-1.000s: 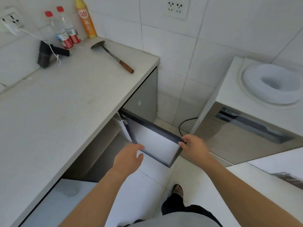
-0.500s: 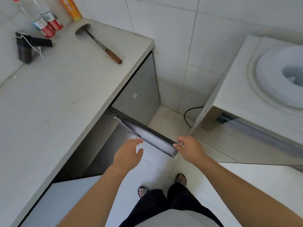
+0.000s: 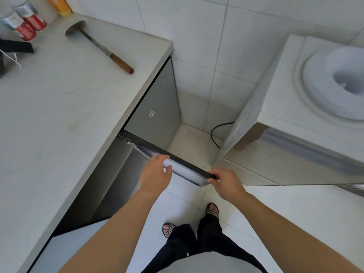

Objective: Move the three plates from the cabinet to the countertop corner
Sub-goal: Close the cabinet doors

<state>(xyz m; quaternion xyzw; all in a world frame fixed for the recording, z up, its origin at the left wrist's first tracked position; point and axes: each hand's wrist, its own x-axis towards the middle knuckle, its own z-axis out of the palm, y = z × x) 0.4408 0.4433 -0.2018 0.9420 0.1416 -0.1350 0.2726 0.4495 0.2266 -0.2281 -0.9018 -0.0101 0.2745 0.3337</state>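
Right hand [image 3: 226, 183], just right of frame centre, has its fingertips pinched on the free end of the cabinet door [image 3: 177, 166], probably to keep it swung wide. Left hand [image 3: 156, 174] sits beside it, loosely open and holding nothing, fingers at the door's top edge. No plates visible; the cabinet opening [image 3: 110, 184] is too dark to tell. The countertop [image 3: 69, 99] fills the left, with a spatula [image 3: 98, 46] and bottles [image 3: 23, 22] upper left.

1. The cabinet [image 3: 110, 186] interior is dark; its contents cannot be made out.
2. Two bottles [image 3: 21, 20] and an orange bottle [image 3: 62, 6] are cut off by the top edge.
3. A black object [image 3: 13, 50] is cropped at the left edge.
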